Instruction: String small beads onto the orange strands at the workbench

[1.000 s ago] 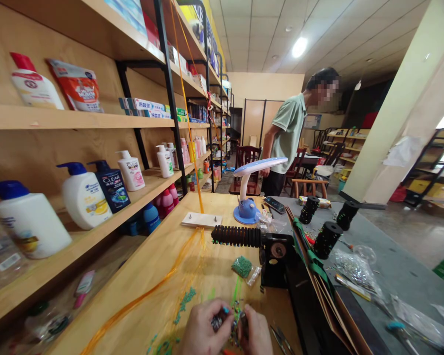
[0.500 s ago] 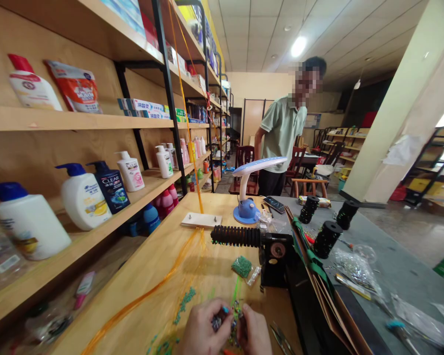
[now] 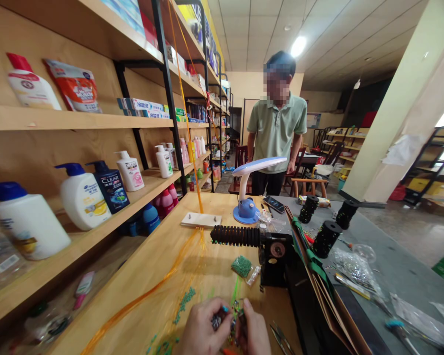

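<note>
1. Beaded strand (image 3: 234,321): logged at 6 o'clock on our view, held above the wooden bench (image 3: 140,261). Small mixed-colour beads on bright green cord, partly hidden by fingers.
2. Handling: we judge it light, limp and slippery; best held by the cord.
3. Left hand (image 3: 203,328), right hand (image 3: 253,331): both closed, pinching the strand.
4. Packet of green beads (image 3: 241,266): at 12 o'clock from the hands.

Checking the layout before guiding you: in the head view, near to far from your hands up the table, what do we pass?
left hand and right hand → patch of green beads → black ribbed roller → blue-and-white desk lamp → standing person in a green polo shirt
</note>
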`<state>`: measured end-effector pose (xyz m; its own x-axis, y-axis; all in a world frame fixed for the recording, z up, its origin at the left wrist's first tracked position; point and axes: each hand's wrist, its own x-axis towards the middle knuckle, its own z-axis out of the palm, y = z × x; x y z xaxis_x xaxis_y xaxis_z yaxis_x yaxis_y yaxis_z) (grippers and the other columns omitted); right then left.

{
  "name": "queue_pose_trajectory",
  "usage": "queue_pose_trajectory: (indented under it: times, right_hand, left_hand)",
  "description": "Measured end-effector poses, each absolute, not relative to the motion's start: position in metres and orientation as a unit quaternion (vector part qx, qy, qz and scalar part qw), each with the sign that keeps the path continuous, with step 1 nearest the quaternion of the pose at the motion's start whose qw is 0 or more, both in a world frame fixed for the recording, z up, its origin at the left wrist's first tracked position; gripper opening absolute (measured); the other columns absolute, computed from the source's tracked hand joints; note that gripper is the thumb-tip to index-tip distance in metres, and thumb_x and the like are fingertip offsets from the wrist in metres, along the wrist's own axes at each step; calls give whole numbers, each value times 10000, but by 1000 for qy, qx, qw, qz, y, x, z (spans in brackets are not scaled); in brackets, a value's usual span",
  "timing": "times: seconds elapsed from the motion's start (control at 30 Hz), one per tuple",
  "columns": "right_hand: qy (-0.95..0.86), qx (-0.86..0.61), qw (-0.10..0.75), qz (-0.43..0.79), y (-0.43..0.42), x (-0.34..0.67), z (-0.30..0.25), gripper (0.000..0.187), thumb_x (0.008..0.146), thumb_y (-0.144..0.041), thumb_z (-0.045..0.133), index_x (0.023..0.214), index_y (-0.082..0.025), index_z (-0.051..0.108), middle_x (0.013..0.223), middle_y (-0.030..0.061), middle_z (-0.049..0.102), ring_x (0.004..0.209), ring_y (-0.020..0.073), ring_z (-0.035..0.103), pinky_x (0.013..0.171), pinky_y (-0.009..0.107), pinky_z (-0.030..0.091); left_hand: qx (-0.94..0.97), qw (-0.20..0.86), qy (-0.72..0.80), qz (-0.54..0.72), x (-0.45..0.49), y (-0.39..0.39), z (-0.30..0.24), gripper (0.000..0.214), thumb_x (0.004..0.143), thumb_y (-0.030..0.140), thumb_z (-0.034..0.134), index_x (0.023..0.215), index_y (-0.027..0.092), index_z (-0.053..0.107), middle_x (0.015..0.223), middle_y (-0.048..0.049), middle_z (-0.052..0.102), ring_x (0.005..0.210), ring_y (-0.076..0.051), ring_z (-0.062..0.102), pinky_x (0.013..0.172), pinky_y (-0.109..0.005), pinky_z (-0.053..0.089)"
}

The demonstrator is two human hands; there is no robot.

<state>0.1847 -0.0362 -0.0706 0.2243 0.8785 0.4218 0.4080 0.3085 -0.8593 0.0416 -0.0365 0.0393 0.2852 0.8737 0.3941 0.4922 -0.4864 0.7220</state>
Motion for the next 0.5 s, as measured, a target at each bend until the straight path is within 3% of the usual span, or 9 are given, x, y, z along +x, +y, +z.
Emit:
queue_pose_trajectory:
  times: [0.07, 0.27, 0.5]
  right_hand:
    - [-607, -555, 539, 179, -36, 183, -70, 601, 916, -607, 405, 625, -173, 700, 398, -7, 493, 377, 146, 455, 393, 232, 386]
    - [-642, -562, 518, 68, -40, 187, -74, 499, 928, -547, 431, 814, -165, 730, 563, 66, 661, 520, 200, 598, 530, 265, 476]
    - [-662, -540, 518, 39, -38, 189, -74, 365, 911, -482, 501, 883, -184, 711, 541, 33, 631, 469, 179, 559, 480, 238, 448]
  left_hand:
    - [768, 234, 449, 393, 42, -36, 39, 165, 806, 195, 592, 679, 178, 696, 577, -23, 687, 527, -154, 618, 517, -201, 436]
    - [763, 223, 444, 413, 43, -36, 37, 160, 790, 198, 604, 656, 192, 690, 552, -11, 674, 501, -152, 597, 504, -205, 423]
    - [756, 252, 450, 404, 42, -37, 41, 167, 799, 217, 603, 674, 191, 709, 583, -22, 686, 537, -160, 607, 532, -215, 436]
